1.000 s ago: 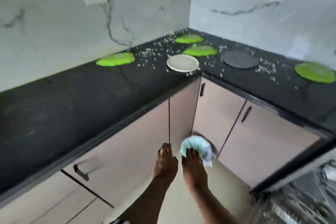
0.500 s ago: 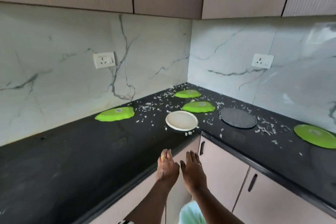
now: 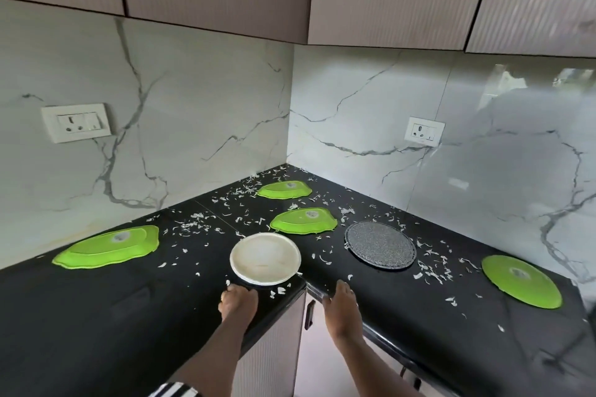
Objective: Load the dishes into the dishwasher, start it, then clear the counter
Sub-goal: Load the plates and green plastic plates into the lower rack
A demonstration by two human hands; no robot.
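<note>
We see both hands bare, empty and apart at the near edge of the black counter [image 3: 96,316], either side of its inner corner. The left hand [image 3: 239,301] lies over the left run with fingers stretched toward the white plate [image 3: 266,258]. Its fingertips come up to the plate's near rim, though we cannot tell whether they touch it. The right hand [image 3: 342,301] sits at the edge of the right run, fingers straight and holding nothing. The white plate rests at the corner, near the counter's edge. Beyond it lies the middle green plate [image 3: 303,220], and farther back the far green plate [image 3: 285,189]. The left green plate [image 3: 109,246] lies well off to the left, by the wall. To the right of the white plate we find a grey plate [image 3: 380,243], and farther right the right green plate [image 3: 521,280]. White scraps [image 3: 193,226] litter the counter around them all.
</note>
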